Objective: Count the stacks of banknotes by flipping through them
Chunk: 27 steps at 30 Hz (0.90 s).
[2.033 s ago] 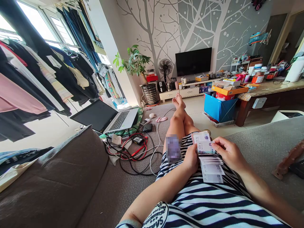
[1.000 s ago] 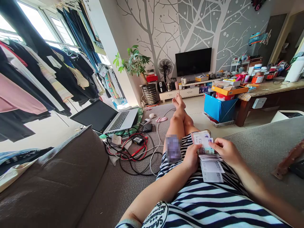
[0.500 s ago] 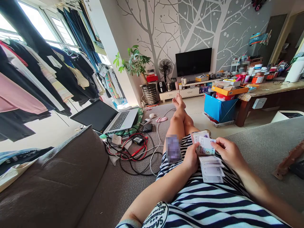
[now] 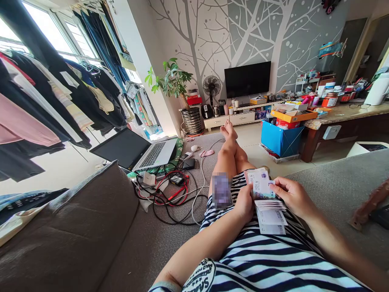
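Observation:
My left hand (image 4: 244, 200) is closed on the left edge of a stack of banknote-like paper slips (image 4: 257, 178), held above my lap. Purple and pale print shows on the top slip. At the stack's right edge, the thumb and fingers of my right hand (image 4: 293, 195) pinch a slip. Below the stack, several white slips (image 4: 272, 219) lie fanned out over my striped clothing (image 4: 261, 255). A blurred-out purple patch (image 4: 221, 190) rests on my thigh, left of my left hand; I cannot make out what it is.
An open laptop (image 4: 152, 156) stands on the couch to the left, with tangled cables (image 4: 170, 202) and chargers near it. A blue box (image 4: 281, 138) stands by a cluttered table (image 4: 352, 111). Clothes (image 4: 57, 97) hang at the left.
The slip my right hand held over the stack has shifted, and more of the purple-printed face on top shows now. My left hand stays at the left edge.

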### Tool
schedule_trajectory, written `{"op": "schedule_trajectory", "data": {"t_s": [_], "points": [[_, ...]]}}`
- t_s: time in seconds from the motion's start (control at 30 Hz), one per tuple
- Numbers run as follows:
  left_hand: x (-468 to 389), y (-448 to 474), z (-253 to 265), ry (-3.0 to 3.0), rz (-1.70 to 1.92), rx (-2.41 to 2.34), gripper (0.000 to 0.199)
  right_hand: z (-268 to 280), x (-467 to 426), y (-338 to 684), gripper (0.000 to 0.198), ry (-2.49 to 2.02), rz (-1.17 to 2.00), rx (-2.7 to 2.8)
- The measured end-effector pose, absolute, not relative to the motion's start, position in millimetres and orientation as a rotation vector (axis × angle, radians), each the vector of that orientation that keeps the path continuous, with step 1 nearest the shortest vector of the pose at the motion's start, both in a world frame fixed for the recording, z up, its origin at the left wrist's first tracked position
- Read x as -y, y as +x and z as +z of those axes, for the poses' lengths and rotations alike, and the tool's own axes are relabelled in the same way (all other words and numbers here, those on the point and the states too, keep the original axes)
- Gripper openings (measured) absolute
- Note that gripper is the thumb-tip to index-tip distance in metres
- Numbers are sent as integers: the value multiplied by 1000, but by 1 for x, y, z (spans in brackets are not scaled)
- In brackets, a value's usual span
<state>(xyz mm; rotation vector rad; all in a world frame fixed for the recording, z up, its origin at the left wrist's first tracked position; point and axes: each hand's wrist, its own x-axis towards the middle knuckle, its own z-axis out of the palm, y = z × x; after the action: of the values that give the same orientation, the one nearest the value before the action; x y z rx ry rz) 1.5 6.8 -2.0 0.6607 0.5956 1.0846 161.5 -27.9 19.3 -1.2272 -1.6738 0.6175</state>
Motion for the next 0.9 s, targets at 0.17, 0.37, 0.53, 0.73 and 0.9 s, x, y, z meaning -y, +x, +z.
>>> {"op": "schedule_trajectory", "data": {"t_s": [0.17, 0.37, 0.53, 0.73, 0.9], "points": [[-7, 1, -4, 684, 1090, -584, 33, 12, 20, 162, 38, -1232, 629, 1639], [-7, 1, -6, 776, 1091, -594, 33, 6, 15, 162, 38, -1234, 636, 1637], [-7, 1, -5, 746, 1092, -604, 33, 12, 20, 160, 37, -1217, 654, 1627], [-9, 1, -6, 673, 1072, -610, 30, 14, 26, 159, 27, -1139, 771, 1625], [-9, 2, -5, 687, 1088, -613, 30, 17, 28, 162, 31, -1191, 685, 1656]]}}
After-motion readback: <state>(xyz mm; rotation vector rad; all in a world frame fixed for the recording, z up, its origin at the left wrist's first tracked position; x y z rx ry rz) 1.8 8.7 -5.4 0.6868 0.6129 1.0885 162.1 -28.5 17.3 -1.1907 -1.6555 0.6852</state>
